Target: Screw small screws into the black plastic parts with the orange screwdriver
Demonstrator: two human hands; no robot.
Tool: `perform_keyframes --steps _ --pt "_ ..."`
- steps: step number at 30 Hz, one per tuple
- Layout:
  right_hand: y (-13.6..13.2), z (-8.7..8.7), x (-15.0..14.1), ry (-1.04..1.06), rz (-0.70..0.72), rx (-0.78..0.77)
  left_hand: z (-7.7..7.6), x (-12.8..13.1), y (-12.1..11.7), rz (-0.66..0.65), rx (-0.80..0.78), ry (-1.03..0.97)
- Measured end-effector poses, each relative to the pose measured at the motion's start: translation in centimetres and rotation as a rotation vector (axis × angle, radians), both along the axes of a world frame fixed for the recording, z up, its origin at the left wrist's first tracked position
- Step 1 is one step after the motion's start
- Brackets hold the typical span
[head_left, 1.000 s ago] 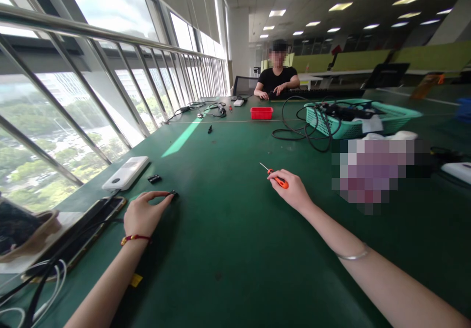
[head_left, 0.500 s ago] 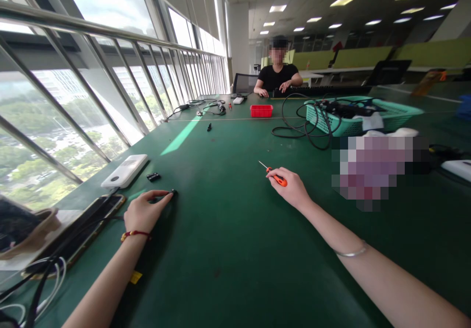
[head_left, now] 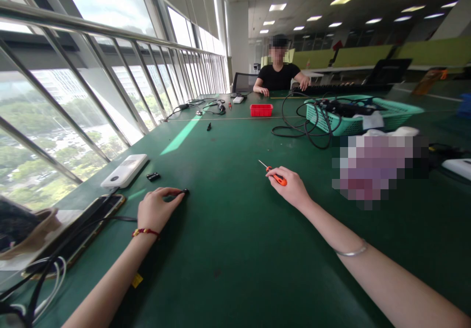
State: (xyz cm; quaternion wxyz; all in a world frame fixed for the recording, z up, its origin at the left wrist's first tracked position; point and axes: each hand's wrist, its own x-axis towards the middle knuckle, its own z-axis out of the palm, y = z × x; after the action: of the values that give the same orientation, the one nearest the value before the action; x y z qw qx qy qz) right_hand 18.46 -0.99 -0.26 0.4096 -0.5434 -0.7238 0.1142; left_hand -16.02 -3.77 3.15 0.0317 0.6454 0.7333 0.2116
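Observation:
My left hand pinches a small black piece between thumb and fingertips, low over the green table; its exact kind does not show. My right hand grips a screwdriver by its orange and black handle, the thin metal shaft pointing up and to the left. Behind the left hand lies another small black part. Close to that part rests a white flat device with a dark round spot.
A phone with cables lies at the left edge beside a railing. Farther off are a red tray, a teal basket with cables, and a small black item. Across the table sits a person.
My left hand has moved a little to the right with the small black piece. My right hand and the screwdriver stay nearly still. The person opposite has spread their hands apart.

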Motion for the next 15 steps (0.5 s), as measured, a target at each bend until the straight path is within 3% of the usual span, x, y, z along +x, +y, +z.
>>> perform_keyframes --steps 5,7,11,15 --pt "-0.2 0.1 -0.1 0.031 -0.020 0.005 -0.7 8.3 1.0 -0.480 -0.006 -0.082" --pt "-0.4 0.2 -0.1 0.062 -0.038 0.014 -1.2 11.9 1.6 -0.601 0.003 -0.112" --pt "-0.6 0.8 -0.1 0.184 -0.114 0.039 -2.2 16.2 3.1 -0.685 0.038 -0.174" --pt "-0.5 2.3 0.4 0.383 -0.226 0.164 -2.6 16.6 3.7 -0.691 0.045 -0.236"
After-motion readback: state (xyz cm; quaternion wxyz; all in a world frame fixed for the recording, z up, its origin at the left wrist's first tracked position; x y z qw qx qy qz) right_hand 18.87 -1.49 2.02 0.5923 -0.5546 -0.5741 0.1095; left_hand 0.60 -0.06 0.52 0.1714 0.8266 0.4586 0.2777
